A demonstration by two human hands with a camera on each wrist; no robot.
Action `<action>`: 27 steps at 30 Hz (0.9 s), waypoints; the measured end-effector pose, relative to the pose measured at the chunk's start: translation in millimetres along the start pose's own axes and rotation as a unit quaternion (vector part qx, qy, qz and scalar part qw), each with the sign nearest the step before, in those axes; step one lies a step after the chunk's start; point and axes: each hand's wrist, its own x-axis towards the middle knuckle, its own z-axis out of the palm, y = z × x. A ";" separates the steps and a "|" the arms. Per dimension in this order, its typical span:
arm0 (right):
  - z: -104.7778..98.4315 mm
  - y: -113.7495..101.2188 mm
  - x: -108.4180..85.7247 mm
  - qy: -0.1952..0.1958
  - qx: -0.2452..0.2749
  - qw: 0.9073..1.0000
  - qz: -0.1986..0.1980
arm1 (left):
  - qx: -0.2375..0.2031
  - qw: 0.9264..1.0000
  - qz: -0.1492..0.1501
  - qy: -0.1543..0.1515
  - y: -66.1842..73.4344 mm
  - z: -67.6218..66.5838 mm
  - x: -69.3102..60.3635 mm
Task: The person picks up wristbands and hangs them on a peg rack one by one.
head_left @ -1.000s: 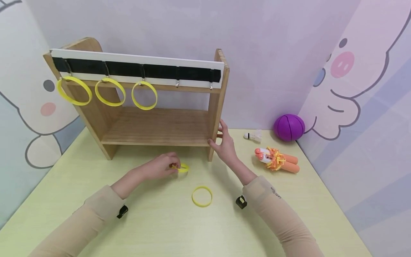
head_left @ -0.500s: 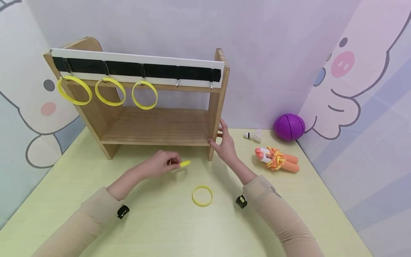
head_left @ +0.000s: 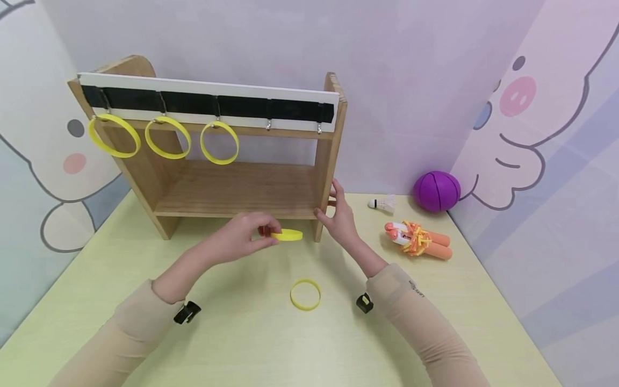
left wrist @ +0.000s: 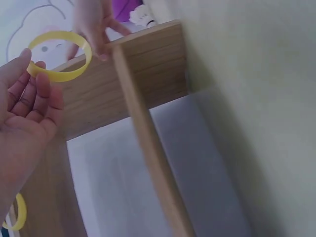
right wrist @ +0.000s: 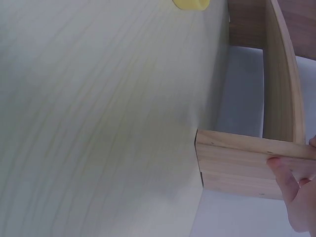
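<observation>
My left hand [head_left: 244, 235] pinches a yellow ring [head_left: 290, 235] between thumb and fingers, in front of the wooden shelf [head_left: 242, 188] and above the table. In the left wrist view the same ring [left wrist: 74, 74] stands out past the fingertips of the left hand [left wrist: 29, 108]. Against the shelf's right side panel, my right hand [head_left: 340, 220] grips the edge, thumb at the front. Three yellow rings hang from the left hooks of the black strip [head_left: 242, 107]; the two right hooks hold none. Another yellow ring [head_left: 305, 294] lies flat on the table.
Right of the shelf, a shuttlecock [head_left: 382, 204] lies near the wall beside a purple ball [head_left: 437, 191]. Closer in is an orange and white toy [head_left: 418, 240] with two orange cylinders. Black bands are at both wrists.
The left hand has lifted the ring off the table and moved it slightly up and to the right. The right hand stays on the shelf's side.
</observation>
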 end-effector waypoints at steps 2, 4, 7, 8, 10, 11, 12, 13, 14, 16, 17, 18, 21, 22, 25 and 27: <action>0.1 0.0 0.1 -0.001 -0.001 1.000 -0.001 | -0.003 1.000 0.012 0.009 6.3 -5.0 1.2; 0.2 0.0 0.2 -0.001 -0.003 1.000 0.000 | -0.006 1.000 0.022 0.019 12.8 -10.2 2.0; 0.4 -0.2 0.1 -0.003 -0.003 1.000 0.002 | -0.008 0.998 0.041 0.038 23.5 -18.1 3.4; 0.4 -0.4 0.0 -0.003 -0.003 1.000 0.002 | -0.007 0.998 0.050 0.048 27.1 -20.7 4.2; 0.6 -0.5 -0.1 -0.002 -0.002 1.000 0.001 | -0.007 0.995 0.074 0.071 34.2 -25.7 5.8; 0.7 -0.4 -0.2 -0.002 -0.002 1.000 0.001 | -0.005 0.993 0.086 0.085 37.5 -28.0 6.8; 0.8 -0.2 -0.2 -0.001 -0.001 1.000 0.000 | -0.003 0.990 0.100 0.099 40.7 -30.1 7.7; 0.9 -0.2 -0.4 -0.001 -0.001 1.000 -0.002 | -0.001 0.987 0.112 0.113 43.7 -32.1 8.9; 1.0 0.0 -0.4 -0.001 0.000 1.000 -0.001 | 0.000 0.985 0.121 0.126 46.8 -34.3 10.1; 1.3 0.5 -0.6 0.000 0.001 1.000 0.000 | 0.006 0.980 0.133 0.148 52.6 -38.5 12.5; 1.3 0.8 -0.7 0.000 0.001 1.000 0.001 | 0.009 0.978 0.137 0.157 55.7 -40.8 13.6; 1.3 0.9 -0.8 0.001 0.002 1.000 0.001 | 0.012 0.976 0.140 0.166 58.6 -43.2 14.8; 1.4 1.6 -1.0 0.003 0.003 1.000 0.002 | 0.022 0.971 0.144 0.190 66.6 -50.9 18.0; 1.4 1.7 -1.0 0.003 0.003 1.000 0.001 | 0.026 0.969 0.145 0.199 68.9 -53.5 19.0; 1.1 1.9 -1.0 0.003 0.003 1.000 0.001 | 0.040 0.961 0.149 0.228 74.3 -61.3 21.8; 0.8 1.5 -1.0 0.002 0.003 1.000 0.000 | 0.047 0.956 0.150 0.249 76.9 -65.9 23.8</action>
